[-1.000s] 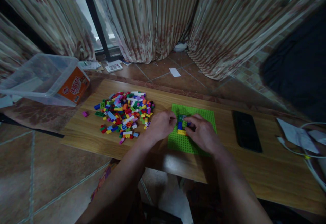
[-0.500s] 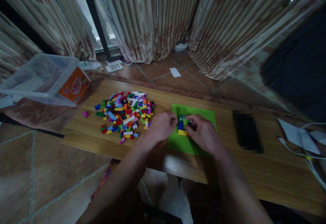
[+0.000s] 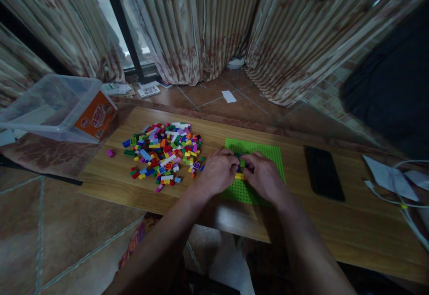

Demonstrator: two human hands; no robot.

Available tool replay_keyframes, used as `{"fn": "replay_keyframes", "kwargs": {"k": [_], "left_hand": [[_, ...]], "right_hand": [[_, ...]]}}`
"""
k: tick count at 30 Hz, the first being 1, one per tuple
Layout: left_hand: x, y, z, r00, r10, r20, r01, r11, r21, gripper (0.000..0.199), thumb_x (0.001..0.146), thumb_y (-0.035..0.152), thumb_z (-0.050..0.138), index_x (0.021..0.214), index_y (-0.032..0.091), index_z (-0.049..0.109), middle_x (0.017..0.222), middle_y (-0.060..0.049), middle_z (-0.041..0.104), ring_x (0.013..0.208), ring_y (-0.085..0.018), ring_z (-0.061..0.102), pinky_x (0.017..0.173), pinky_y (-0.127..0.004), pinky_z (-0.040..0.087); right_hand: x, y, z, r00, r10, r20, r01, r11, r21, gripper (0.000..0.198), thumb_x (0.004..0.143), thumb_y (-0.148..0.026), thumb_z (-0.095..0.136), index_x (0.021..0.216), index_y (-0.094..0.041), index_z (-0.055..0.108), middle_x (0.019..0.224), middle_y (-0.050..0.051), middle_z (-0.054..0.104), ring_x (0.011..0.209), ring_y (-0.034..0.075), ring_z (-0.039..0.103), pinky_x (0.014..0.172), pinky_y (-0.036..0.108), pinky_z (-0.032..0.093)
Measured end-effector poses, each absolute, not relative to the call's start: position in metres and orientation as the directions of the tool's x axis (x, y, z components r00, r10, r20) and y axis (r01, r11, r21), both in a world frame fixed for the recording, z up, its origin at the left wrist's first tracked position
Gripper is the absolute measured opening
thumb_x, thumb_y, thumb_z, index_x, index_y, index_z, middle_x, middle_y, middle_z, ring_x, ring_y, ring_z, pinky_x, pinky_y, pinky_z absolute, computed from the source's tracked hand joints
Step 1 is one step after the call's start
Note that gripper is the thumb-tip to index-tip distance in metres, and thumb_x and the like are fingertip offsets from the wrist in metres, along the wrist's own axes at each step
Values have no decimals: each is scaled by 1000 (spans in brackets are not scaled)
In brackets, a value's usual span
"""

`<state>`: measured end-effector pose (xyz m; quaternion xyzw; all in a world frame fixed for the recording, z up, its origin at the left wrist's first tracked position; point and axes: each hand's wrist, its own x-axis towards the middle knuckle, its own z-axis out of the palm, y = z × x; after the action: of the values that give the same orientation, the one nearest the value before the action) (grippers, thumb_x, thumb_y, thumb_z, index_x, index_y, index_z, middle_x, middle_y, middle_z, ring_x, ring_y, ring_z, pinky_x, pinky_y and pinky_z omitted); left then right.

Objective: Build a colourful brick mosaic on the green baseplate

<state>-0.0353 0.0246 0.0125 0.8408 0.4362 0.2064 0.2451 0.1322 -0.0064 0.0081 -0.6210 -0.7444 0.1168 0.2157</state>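
A green studded baseplate (image 3: 273,152) lies on the wooden table. Built up on it is a small group of toy bricks, with a yellow brick (image 3: 239,176) at its near side; my fingers cover most of the rest. My right hand (image 3: 266,176) pinches a small green brick (image 3: 242,163) over the group. From the other side, my left hand (image 3: 217,172) has its fingers curled in against the bricks, and whatever its fingertips grip is hidden.
Left of the baseplate spreads a pile of loose colourful bricks (image 3: 164,152). A clear plastic bin (image 3: 63,120) with an orange label stands at the far left. To the right lie a black phone (image 3: 323,172), some paper (image 3: 389,176) and a white cable (image 3: 385,200).
My left hand has moved right, from beside the bricks to against them, covering the blue ones. My right hand stays at the group with the green brick.
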Motion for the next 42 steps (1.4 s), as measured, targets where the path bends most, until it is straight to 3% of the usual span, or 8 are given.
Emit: {"fn": "replay_keyframes", "kwargs": {"k": [9, 18, 22, 26, 33, 38, 42], "left_hand": [[-36, 26, 12, 547, 825, 144, 615, -512, 600, 23, 90, 17, 52, 90, 22, 75, 109, -6, 70, 107, -21, 63, 101, -38, 48], [-36, 26, 10, 543, 827, 144, 619, -511, 596, 21, 89, 17, 54, 94, 22, 74, 108, -6, 70, 108, -22, 63, 101, -38, 48], [-36, 26, 10, 539, 829, 151, 622, -512, 592, 21, 90, 19, 53, 97, 21, 73, 109, -7, 70, 106, -21, 63, 100, -38, 49], [-35, 27, 11, 539, 830, 142, 623, -507, 596, 21, 90, 18, 53, 97, 20, 73, 108, -7, 70, 104, -22, 64, 99, -38, 49], [-32, 27, 11, 511, 843, 167, 612, -493, 618, 21, 89, 16, 54, 99, 20, 71, 109, -7, 69, 105, -21, 63, 100, -37, 49], [-29, 28, 12, 415, 893, 177, 647, -426, 632, 26, 87, 17, 56, 110, 16, 68, 118, -10, 67, 112, -24, 60, 104, -39, 48], [-23, 32, 12, 346, 929, 131, 701, -349, 622, 32, 87, 17, 57, 117, 11, 65, 121, -14, 65, 114, -27, 59, 105, -41, 47]], "right_hand": [[137, -5, 2, -24, 992, 125, 808, 92, -582, 21, 77, -17, 67, 96, -23, 72, 90, 3, 64, 78, 18, 61, 73, 34, 49], [137, -2, 4, 13, 991, 132, 801, 69, -594, 24, 71, -16, 71, 94, -23, 74, 88, 3, 64, 75, 17, 61, 73, 34, 50], [142, -4, 6, 14, 992, 124, 759, 70, -647, 26, 73, -21, 70, 99, -24, 74, 89, 3, 66, 72, 16, 61, 70, 32, 50], [151, -4, 10, 142, 979, 145, 728, -4, -686, 20, 77, -29, 67, 94, -21, 74, 89, 5, 70, 69, 17, 62, 70, 34, 51], [171, -3, 17, 307, 914, 267, 732, -47, -680, 21, 83, -32, 58, 88, -19, 74, 87, 7, 74, 72, 21, 65, 74, 37, 52], [174, -3, 15, 318, 920, 228, 751, -98, -653, 22, 83, -32, 58, 90, -17, 74, 89, 9, 73, 76, 22, 66, 76, 38, 52], [162, -3, 7, 270, 944, 188, 797, -110, -594, 30, 84, -33, 60, 104, -15, 71, 104, 13, 70, 94, 26, 65, 88, 44, 50]]}}
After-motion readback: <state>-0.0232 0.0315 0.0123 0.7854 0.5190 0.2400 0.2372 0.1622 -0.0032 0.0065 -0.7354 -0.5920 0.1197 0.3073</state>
